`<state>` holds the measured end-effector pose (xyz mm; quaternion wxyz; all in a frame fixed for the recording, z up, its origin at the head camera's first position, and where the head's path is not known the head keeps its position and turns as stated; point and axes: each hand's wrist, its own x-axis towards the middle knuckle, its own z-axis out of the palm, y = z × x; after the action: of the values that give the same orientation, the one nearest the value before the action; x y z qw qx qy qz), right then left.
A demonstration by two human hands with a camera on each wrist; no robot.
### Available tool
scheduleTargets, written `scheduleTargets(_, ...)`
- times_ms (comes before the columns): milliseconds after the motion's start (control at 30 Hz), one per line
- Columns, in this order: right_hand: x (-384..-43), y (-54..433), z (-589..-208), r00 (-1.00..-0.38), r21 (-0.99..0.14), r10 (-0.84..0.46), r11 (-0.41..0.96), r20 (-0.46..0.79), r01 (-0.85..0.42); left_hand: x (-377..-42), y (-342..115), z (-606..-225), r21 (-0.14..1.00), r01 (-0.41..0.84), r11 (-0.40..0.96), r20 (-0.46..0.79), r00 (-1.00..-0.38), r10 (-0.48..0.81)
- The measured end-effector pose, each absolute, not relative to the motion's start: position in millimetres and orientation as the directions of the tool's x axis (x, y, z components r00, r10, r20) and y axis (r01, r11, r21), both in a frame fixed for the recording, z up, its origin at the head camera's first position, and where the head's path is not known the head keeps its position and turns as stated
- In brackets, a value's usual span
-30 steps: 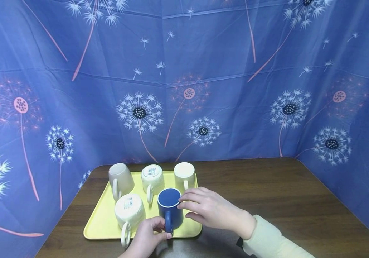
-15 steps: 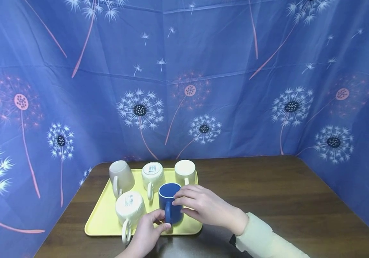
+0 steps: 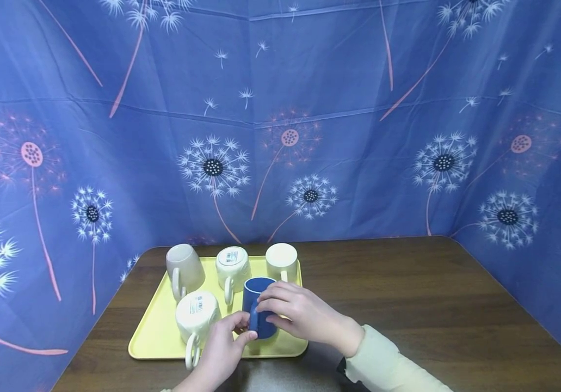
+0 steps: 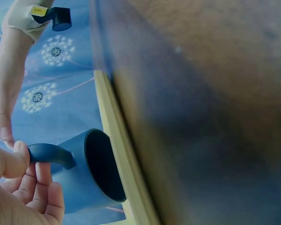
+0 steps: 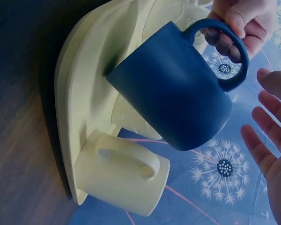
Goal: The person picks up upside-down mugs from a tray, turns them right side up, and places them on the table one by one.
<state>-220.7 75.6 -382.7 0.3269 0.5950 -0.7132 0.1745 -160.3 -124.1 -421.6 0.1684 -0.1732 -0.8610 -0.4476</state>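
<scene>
A dark blue mug stands bottom up and tilted over the front right of the yellow tray, one side of its rim near or on the tray. Its dark opening faces the tray in the left wrist view. My left hand pinches the mug's handle between thumb and fingers. Beside the mug's right side is my right hand, its fingers spread; in the right wrist view the right hand is apart from the mug, near its base.
Also bottom up on the tray are a greyish mug at back left, a cream mug at back middle, a white mug at back right and a cream mug at front left. Brown table surrounds the tray; a blue curtain hangs behind.
The blue mug has tilted and its handle has turned slightly left, with my left hand still pinching it. My right hand has shifted left along the mug.
</scene>
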Motion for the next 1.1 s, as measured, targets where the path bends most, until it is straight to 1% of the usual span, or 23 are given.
scheduleTargets(100, -221, 74, -384, -0.083, 0.125, -0.727, 0.228, 0.681, -0.966, -161, -124, -418, 0.695, 0.457, 0.555, 0.454, -0.878, 0.154)
scheduleTargets(233, -222, 73, -385, -0.092, 0.119, -0.724, 0.235, 0.684, -0.965, -161, -124, -412, 0.687, 0.438, 0.580, 0.423, -0.890, 0.172)
scheduleTargets(467, -220, 73, -384, -0.111, 0.114, -0.718, 0.258, 0.687, -0.959, -158, -125, -397, 0.663, 0.445, 0.602, 0.373, -0.894, 0.249)
scheduleTargets(833, -217, 80, -380, -0.125, 0.077, -0.720, 0.241, 0.683, -0.968, -149, -123, -378, 0.623, 0.493, 0.607, 0.354, -0.870, 0.344)
scheduleTargets(1100, -212, 87, -368, -0.140, 0.004, -0.717, 0.195, 0.683, -0.981, -145, -122, -361, 0.567, 0.555, 0.609, 0.365, -0.832, 0.419)
